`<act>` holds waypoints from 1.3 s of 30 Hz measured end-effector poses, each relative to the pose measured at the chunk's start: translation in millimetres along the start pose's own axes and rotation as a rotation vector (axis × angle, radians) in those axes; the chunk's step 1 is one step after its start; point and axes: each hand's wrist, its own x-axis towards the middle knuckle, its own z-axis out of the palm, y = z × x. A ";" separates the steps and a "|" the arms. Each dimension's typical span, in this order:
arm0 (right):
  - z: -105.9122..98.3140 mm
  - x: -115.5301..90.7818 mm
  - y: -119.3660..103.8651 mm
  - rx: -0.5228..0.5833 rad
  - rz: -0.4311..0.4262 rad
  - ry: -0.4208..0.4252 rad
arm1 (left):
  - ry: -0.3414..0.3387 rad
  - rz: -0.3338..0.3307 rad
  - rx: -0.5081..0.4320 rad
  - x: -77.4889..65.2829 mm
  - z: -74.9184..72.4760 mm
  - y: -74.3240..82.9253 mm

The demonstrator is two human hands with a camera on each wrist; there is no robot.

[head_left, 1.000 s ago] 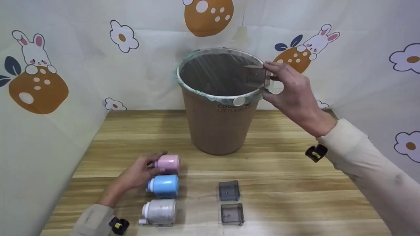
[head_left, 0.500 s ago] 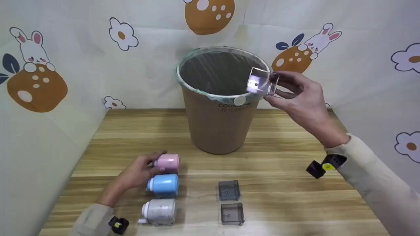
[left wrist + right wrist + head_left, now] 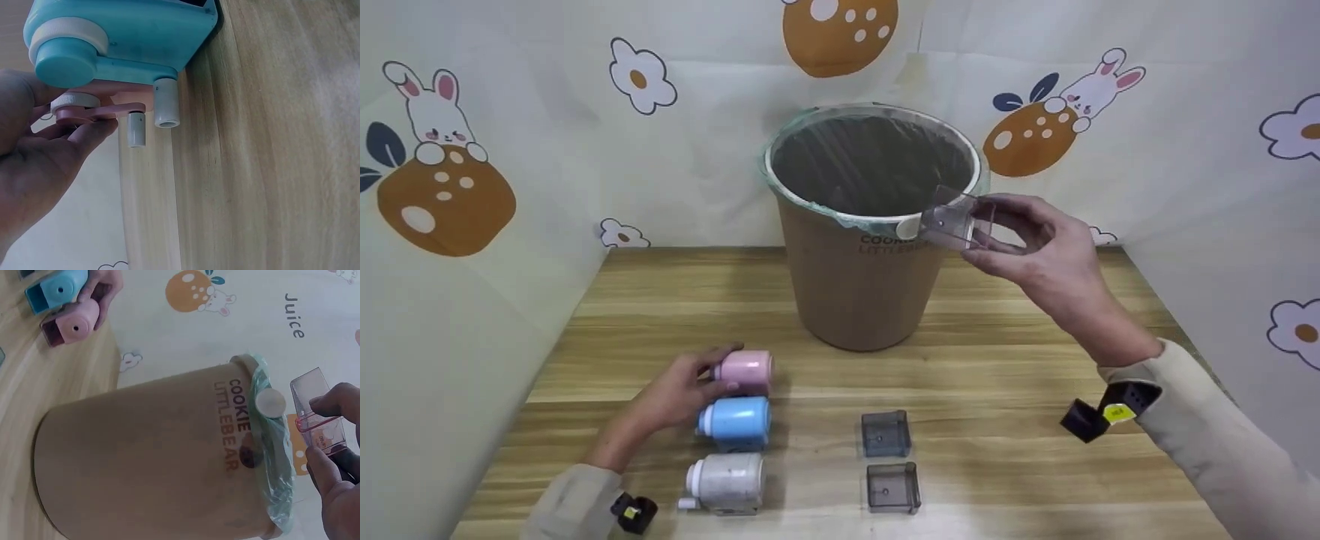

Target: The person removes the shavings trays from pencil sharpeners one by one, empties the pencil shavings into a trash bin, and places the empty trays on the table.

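Note:
In the head view my right hand point(image 3: 1054, 255) pinches a clear shavings drawer point(image 3: 949, 221) by its pink-edged end, in front of the bin's right rim. The right wrist view shows this drawer point(image 3: 310, 396) between thumb and fingers, just beyond the bin's rim. My left hand point(image 3: 679, 390) grips the pink crank pencil sharpener point(image 3: 750, 371) at its crank end, on the table. Close beside it lies the blue pencil sharpener point(image 3: 740, 421), its crank showing large in the left wrist view. A grey-white pencil sharpener point(image 3: 729, 484) completes the row nearest me.
A brown trash bin point(image 3: 862, 292) with a green plastic liner point(image 3: 840, 219) stands at the back of the wooden table point(image 3: 1020, 435). Two smoky drawers, a bluish one point(image 3: 885, 435) and a greyish one point(image 3: 892, 487), lie right of the sharpeners. Patterned cloth walls surround the table.
My right hand has drawn the clear drawer down and toward me from over the bin's opening, turning it on the way. The left hand stays on the pink pencil sharpener.

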 end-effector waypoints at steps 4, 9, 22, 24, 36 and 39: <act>2.0 -4.7 9.3 0.003 0.027 -0.028 | 0.002 -0.024 -0.002 0.5 0.4 1.7; 4.2 -9.0 21.3 0.019 0.037 -0.048 | 0.001 -0.022 0.004 0.8 0.8 1.6; 12.5 -20.4 48.9 -0.001 0.079 -0.083 | -0.010 -0.002 -0.004 3.0 1.0 0.7; 13.4 -22.5 54.3 -0.012 0.086 -0.095 | -0.020 -0.008 -0.003 2.7 0.5 1.3; 26.2 -31.8 82.4 0.048 0.119 -0.094 | -0.012 0.002 -0.013 0.9 -0.4 0.6; 27.6 -33.5 87.4 0.039 0.129 -0.099 | -0.014 0.010 -0.013 0.6 -0.3 0.4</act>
